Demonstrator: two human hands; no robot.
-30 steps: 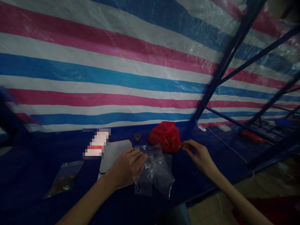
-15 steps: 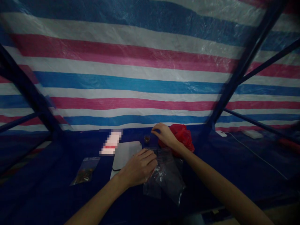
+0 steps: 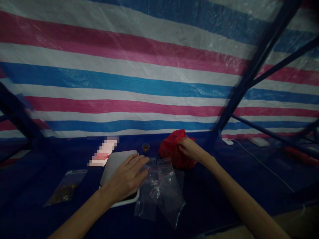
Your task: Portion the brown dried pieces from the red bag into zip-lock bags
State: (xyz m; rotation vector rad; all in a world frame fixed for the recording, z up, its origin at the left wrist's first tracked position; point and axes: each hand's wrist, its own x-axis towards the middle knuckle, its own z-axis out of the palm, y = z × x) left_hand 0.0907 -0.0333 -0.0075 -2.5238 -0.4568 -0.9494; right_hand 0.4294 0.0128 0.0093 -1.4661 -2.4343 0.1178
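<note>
Left hand (image 3: 124,179) is resting open, fingers spread, on a flat grey rounded pad (image 3: 117,164) just beside clear plastic zip bags (image 3: 161,196); right hand (image 3: 190,151) is gripping a crumpled red plastic bag (image 3: 169,149) near the far edge of the navy surface (image 3: 199,202).

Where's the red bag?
In the head view, the red plastic bag sits right of a small amber cup, with the right hand touching it.
</note>
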